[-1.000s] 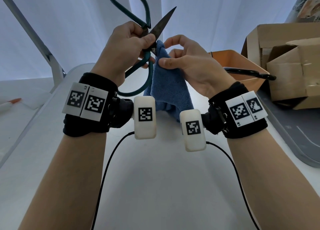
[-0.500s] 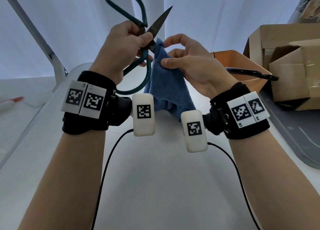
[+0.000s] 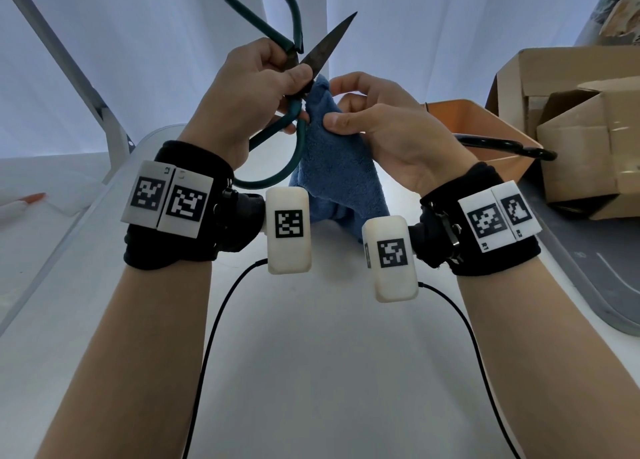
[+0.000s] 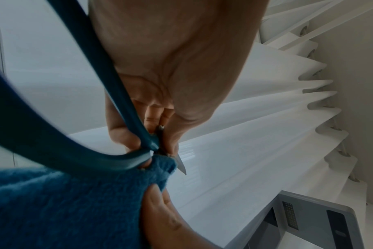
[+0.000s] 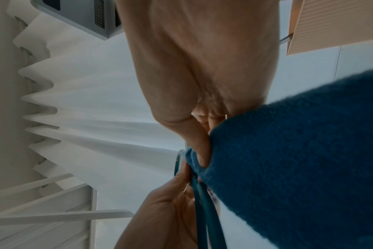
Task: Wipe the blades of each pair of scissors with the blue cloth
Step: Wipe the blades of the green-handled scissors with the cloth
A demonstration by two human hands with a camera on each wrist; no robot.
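Your two hands hold the scissors and cloth together above the white surface.

Your left hand (image 3: pixel 252 95) has its grip curled tight round the scissors (image 3: pixel 294 88) near the pivot: teal loop handles, one rising above your knuckles and one curving down toward your wrist, with a dark, dull blade pointing up and right. Just beside it, your right hand (image 3: pixel 384 126) pinches the blue cloth (image 3: pixel 339 178) between thumb and fingers; the fluffy cloth touches the scissors at the pivot and hangs down in folds. Below lies the surface (image 3: pixel 311 372), plain white, backed by pale pleated curtains (image 3: pixel 433 25). Further right, an orange bin (image 3: pixel 485 126) has a black handle (image 3: pixel 502 147) resting across its rim, next to cardboard boxes (image 3: pixel 581 140).
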